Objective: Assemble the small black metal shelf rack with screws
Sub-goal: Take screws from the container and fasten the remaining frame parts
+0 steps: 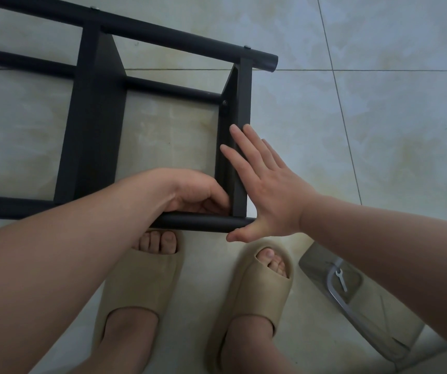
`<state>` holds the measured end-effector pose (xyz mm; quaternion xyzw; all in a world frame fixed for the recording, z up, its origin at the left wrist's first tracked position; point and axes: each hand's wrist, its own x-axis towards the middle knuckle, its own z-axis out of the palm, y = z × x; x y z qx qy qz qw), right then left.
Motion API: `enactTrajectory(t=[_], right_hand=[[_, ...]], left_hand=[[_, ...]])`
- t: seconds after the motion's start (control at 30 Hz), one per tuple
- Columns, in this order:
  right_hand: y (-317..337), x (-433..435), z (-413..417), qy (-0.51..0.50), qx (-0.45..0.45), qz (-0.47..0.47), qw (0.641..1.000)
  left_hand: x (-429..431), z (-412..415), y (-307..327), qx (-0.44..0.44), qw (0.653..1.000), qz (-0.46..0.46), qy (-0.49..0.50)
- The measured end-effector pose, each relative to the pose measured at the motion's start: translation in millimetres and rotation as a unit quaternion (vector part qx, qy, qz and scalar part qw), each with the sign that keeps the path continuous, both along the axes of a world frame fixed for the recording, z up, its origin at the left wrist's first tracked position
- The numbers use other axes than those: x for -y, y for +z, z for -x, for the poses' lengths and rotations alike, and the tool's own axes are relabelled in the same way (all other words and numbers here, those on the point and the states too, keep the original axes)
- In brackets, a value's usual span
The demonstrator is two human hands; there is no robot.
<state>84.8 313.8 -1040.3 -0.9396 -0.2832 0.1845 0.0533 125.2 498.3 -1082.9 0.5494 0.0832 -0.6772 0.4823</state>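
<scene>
The black metal shelf rack (95, 136) lies on its side on the tiled floor, with round tubes and flat shelf panels. My right hand (268, 190) lies flat, fingers straight, against the outer face of the end panel (244, 103), thumb at the tip of the near tube (198, 222). My left hand (195, 193) is curled inside the corner where that panel meets the near tube; its fingertips are hidden, and I cannot see whether they hold anything. Screw heads (247, 47) show on the far tube.
My feet in beige slides (141, 279) stand just below the near tube. A clear plastic bag (352, 300) with a small silver wrench (341, 282) lies on the floor at lower right. Pale floor tiles (379, 130) surround the rack.
</scene>
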Motion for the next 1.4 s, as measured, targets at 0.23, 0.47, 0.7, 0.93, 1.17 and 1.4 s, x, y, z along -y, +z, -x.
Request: enactTrajectory(t=[0.23,0.47,0.7,0.93,1.17,1.4], right_hand=[[0.2,0.0,-0.1,0.0,-0.001,-0.002,1.0],[1.5,-0.6,-0.2,0.0,-0.006,0.0,1.0],[1.4,-0.8,0.1,-0.001,-0.005,-0.005,1.0],[-0.2,-0.3,0.2,0.003,0.002,-0.007,1.0],[0.8,-0.3,0.1,-0.001,-0.002,-0.004,1.0],[-0.2,-0.3,0.1,0.0,0.001,-0.006,1.0]], left_hand=[[1.7,1.3,3.0,0.0,1.0,0.003,0.005],[0.1,1.8,5.7,0.002,1.0,0.015,0.0],[-1.9,0.8,5.0,0.003,1.0,0.025,0.007],[0.7,1.4,3.6,0.018,1.0,0.015,-0.005],[-2.1,2.2,-0.5,0.029,0.999,0.026,0.008],[-0.7,1.2,2.0,0.019,0.999,0.026,-0.008]])
